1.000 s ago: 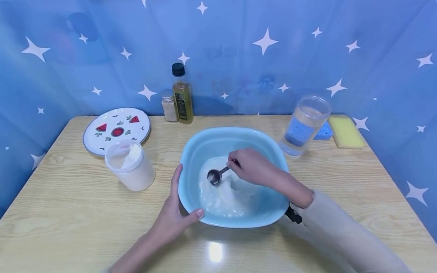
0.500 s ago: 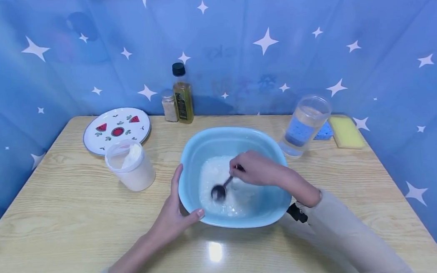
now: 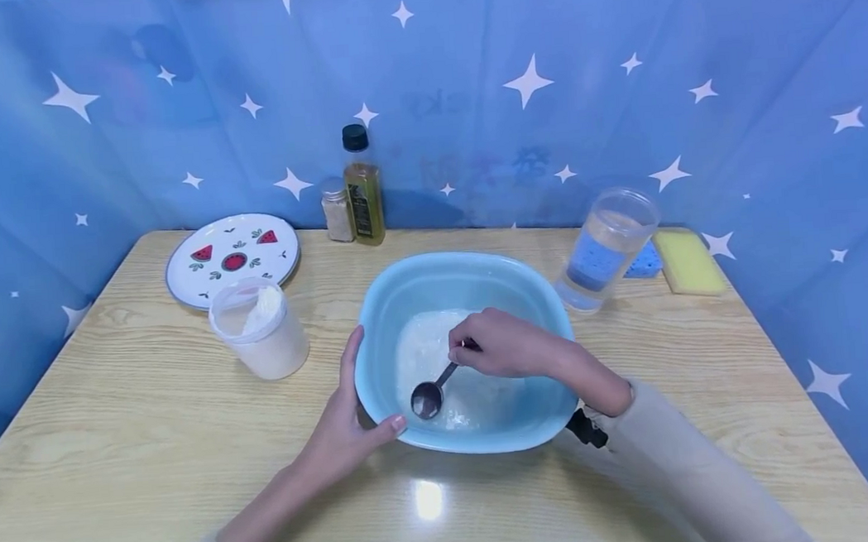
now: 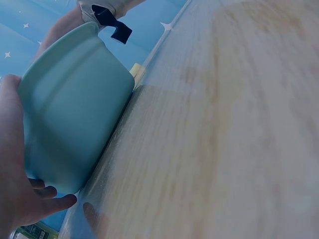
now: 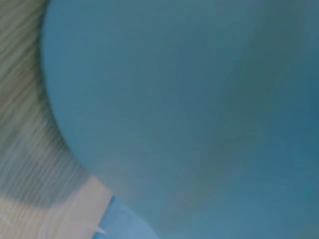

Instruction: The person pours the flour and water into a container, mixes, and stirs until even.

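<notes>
A light blue plastic basin [image 3: 449, 272] stands on the table with white, wet-looking flour mixture [image 3: 427, 342] in its bottom. My left hand [image 3: 347, 430] holds the basin's left side, thumb at the near rim and fingers spread along the outer wall. In the left wrist view those fingers [image 4: 47, 204] lie against the wall below the rim. Over the basin, my right hand [image 3: 501, 343] pinches the handle of a dark measuring spoon [image 3: 427, 400]. The spoon's bowl is down at the mixture, toward the near left. Only the blurred basin wall [image 5: 164, 109] fills the right wrist view.
Left of the basin stands a clear tub [image 3: 270, 339] of white powder, before a watermelon-patterned plate [image 3: 246, 241]. An oil bottle [image 3: 365, 200] and a small shaker jar [image 3: 337, 215] stand behind. To the right are a glass of water [image 3: 600, 252], a blue sponge [image 3: 644, 261] and a yellow sponge [image 3: 690, 263].
The spoon's bowl has swept toward the near side of the basin, and my right hand has shifted slightly the same way. My left hand and the basin have stayed put.
</notes>
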Available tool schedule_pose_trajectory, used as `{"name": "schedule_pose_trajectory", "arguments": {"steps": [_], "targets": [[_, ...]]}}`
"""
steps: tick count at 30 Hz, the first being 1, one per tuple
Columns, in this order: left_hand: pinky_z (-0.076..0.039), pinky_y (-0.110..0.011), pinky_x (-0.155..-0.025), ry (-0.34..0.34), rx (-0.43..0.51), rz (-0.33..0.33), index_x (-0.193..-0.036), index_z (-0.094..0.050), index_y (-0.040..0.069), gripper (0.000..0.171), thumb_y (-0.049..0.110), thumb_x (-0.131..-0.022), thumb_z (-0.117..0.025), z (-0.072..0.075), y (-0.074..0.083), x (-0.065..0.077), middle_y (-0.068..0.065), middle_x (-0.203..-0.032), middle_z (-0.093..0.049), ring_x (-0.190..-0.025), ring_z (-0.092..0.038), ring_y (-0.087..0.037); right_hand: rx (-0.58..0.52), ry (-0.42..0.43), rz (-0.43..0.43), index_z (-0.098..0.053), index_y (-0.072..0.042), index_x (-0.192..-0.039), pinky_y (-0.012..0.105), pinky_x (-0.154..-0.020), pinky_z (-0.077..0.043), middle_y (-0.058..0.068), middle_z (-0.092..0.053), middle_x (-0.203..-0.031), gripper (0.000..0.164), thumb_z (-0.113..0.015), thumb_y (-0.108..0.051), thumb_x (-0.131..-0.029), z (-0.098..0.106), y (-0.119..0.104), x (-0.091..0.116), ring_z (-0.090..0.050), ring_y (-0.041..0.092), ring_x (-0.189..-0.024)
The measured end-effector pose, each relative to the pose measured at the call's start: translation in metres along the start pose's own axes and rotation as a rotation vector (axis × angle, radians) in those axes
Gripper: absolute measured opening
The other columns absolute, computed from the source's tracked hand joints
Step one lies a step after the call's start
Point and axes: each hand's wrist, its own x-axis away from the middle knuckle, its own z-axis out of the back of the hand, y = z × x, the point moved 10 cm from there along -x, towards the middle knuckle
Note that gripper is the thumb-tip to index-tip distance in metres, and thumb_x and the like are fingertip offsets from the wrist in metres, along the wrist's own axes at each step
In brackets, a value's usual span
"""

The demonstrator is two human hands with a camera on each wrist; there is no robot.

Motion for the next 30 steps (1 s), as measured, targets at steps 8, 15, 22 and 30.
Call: {"name": "schedule_pose_trajectory", "arguments": {"steps": [8,15,22,30], "targets": [[-0.032,-0.048,-0.101,0.015,-0.007,-0.004,-0.149,0.003,0.029,0.109,0.015,-0.074,-0.074,0.001,-0.028,-0.001,-0.013,-0.147,-0.028,-0.122,-0.044,-0.029,0.126,0.217,-0.103,-0.067,-0.007,-0.081,0.027,-0.054,-0.037,-0.004,-0.048,-0.058,0.017,-0.054,-0.011,-0.092,0.029,0.014,-0.002,-0.039,0.010,-0.048],[-0.033,-0.052,-0.099,0.005,0.023,-0.009,-0.149,0.003,0.012,0.106,0.008,-0.074,-0.071,0.001,-0.008,0.000,-0.025,-0.144,-0.028,-0.119,-0.045,-0.040,0.159,0.251,-0.234,-0.065,-0.006,-0.078,0.028,-0.050,-0.035,0.000,-0.046,-0.056,0.022,-0.050,-0.010,-0.094,0.039,0.034,0.004,-0.039,0.014,-0.047],[-0.034,-0.052,-0.098,0.004,0.030,0.011,-0.148,0.002,0.008,0.104,0.009,-0.074,-0.071,0.001,0.000,0.001,-0.028,-0.142,-0.029,-0.117,-0.045,-0.042,0.115,0.175,-0.276,-0.066,-0.005,-0.080,0.028,-0.049,-0.035,0.001,-0.046,-0.056,0.023,-0.049,-0.010,-0.094,0.042,0.044,0.019,-0.038,0.014,-0.047],[-0.036,-0.051,-0.097,0.000,0.033,-0.001,-0.149,0.003,0.008,0.104,0.012,-0.075,-0.071,0.000,0.000,0.000,-0.026,-0.143,-0.027,-0.117,-0.046,-0.041,0.089,0.177,-0.275,-0.068,-0.004,-0.082,0.029,-0.048,-0.035,0.000,-0.047,-0.056,0.019,-0.052,-0.010,-0.091,0.053,0.051,0.037,-0.040,0.013,-0.047]]}}
